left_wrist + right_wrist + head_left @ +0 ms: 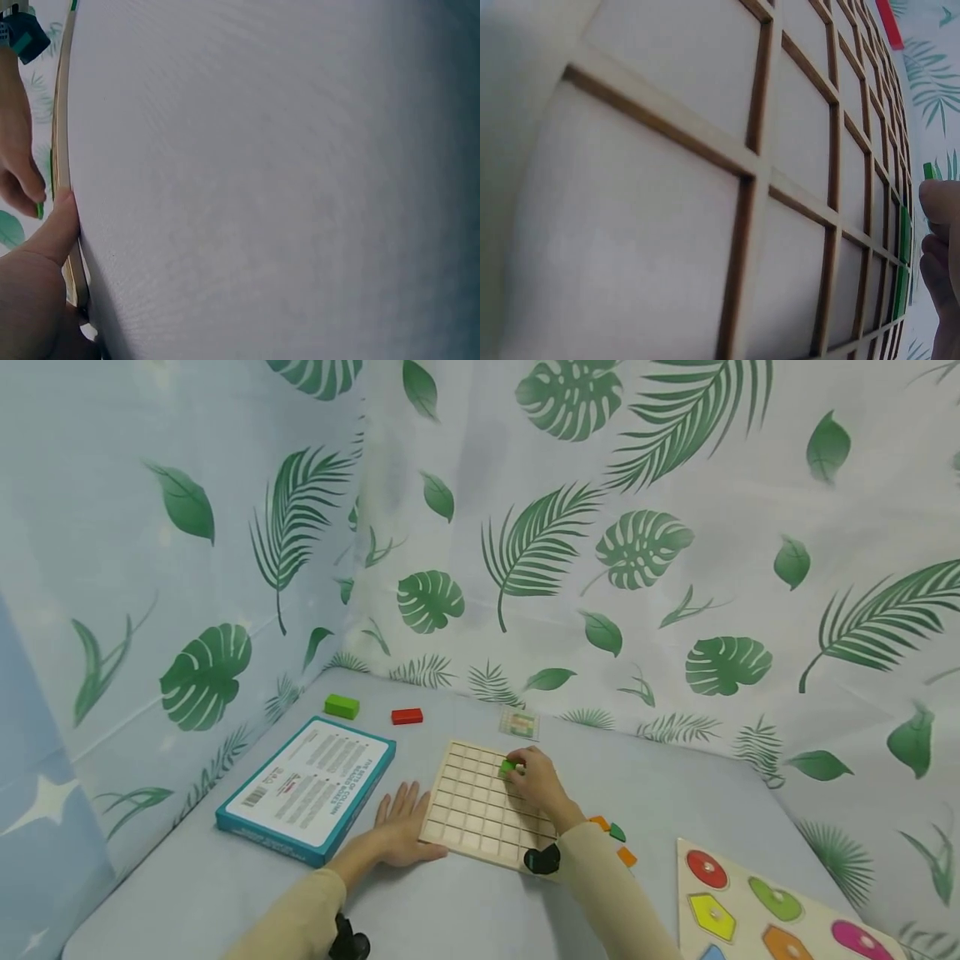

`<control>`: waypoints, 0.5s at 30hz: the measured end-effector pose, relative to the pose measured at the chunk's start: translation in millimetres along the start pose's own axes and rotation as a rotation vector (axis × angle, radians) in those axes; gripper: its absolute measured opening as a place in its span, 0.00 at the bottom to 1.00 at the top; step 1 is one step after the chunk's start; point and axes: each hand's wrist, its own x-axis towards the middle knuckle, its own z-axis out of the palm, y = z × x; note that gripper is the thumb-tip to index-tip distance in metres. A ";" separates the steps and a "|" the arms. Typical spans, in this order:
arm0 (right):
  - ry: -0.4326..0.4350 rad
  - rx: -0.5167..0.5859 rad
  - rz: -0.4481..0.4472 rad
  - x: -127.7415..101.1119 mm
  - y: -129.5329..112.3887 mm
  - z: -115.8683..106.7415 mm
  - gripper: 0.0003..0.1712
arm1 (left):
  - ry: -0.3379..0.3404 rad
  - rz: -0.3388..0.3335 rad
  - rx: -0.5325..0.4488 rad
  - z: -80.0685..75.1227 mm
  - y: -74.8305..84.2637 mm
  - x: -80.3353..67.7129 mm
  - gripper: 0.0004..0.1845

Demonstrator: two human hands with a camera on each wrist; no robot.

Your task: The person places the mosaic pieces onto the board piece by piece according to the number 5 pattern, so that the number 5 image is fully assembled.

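Over the far part of a square, pale wooden grid board [468, 793], I see the person's right hand [536, 778] pinching a small, thin, bright-green piece [930, 171] between thumb and fingertips. Just beside it, my right wrist view shows two green slabs [904, 236] at the board's far side; I cannot tell how they sit in the cells. The left hand [405, 831] rests on the white-covered table [465, 914], fingers straight and a little apart, its thumb touching the board's near left corner.

Past the right wrist, I make out two small orange pieces [627, 857] and a dark-green one [617, 832], partly beside the beige sleeve [615, 893]. Left of the left hand lies a flat blue box with a white printed panel [307, 789]. Beyond it sit a green block [342, 707] and a red block [407, 717], with a small patterned card [519, 723] behind the board. Farther right, near me, a wooden puzzle board with coloured knobbed shapes [748, 920] runs out of view. Leaf-printed fabric [465, 547] hangs behind everything.
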 end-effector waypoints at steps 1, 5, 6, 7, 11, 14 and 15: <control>-0.001 -0.003 0.004 0.4 0.1 0.9 0.12 | -0.004 -0.004 -0.001 0.5 0.1 0.5 0.52; -0.013 -0.013 0.039 2.2 0.7 5.2 0.12 | -0.014 -0.019 0.012 2.3 -0.1 1.9 0.53; -0.016 -0.015 0.048 2.5 0.8 6.6 0.12 | -0.017 -0.020 0.015 2.6 0.1 2.0 0.53; -0.019 -0.020 0.050 2.8 0.8 7.9 0.12 | -0.022 -0.025 0.021 2.6 0.3 2.0 0.52; -0.031 -0.027 0.049 4.0 0.1 11.9 0.12 | -0.014 -0.020 0.026 0.9 2.2 0.9 0.51; -0.025 -0.044 0.024 5.7 -0.2 13.6 0.12 | -0.019 -0.030 0.027 3.7 -1.5 4.3 0.52; -0.022 -0.053 0.017 6.4 -0.1 14.0 0.12 | -0.014 -0.028 0.022 5.0 -3.7 5.8 0.52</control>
